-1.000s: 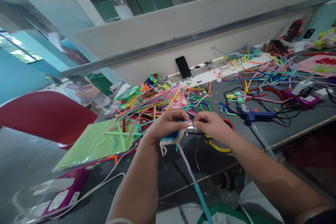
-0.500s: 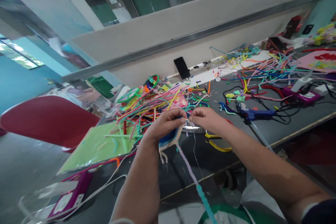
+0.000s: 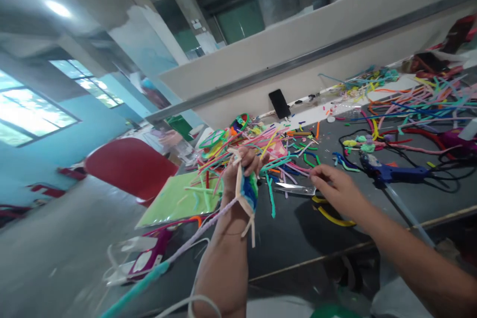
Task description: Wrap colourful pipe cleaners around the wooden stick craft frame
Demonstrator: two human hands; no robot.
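Observation:
My left hand (image 3: 244,164) is raised with its fingers curled round a pipe-cleaner craft piece (image 3: 249,191). The piece has a cream fuzzy edge and a blue and green middle. From it a lilac and turquoise pipe-cleaner strand (image 3: 201,231) trails down to the left. To the right, my right hand (image 3: 333,186) is closed, thumb and index together; anything between them is too small to make out. Scissors (image 3: 296,189) with yellow handles (image 3: 335,216) lie on the table below it, partly covered from view by this hand.
Loose pipe cleaners (image 3: 257,141) are heaped behind my left hand. A green sheet in clear plastic (image 3: 175,203) lies to the left. A blue glue gun (image 3: 402,174) with black cables is on the right. A phone (image 3: 279,103) leans on the low partition (image 3: 298,44).
My hands have parted: the right moved away to the right, while the left turned over with the craft piece. Its strand swung leftward, and the view shifted left.

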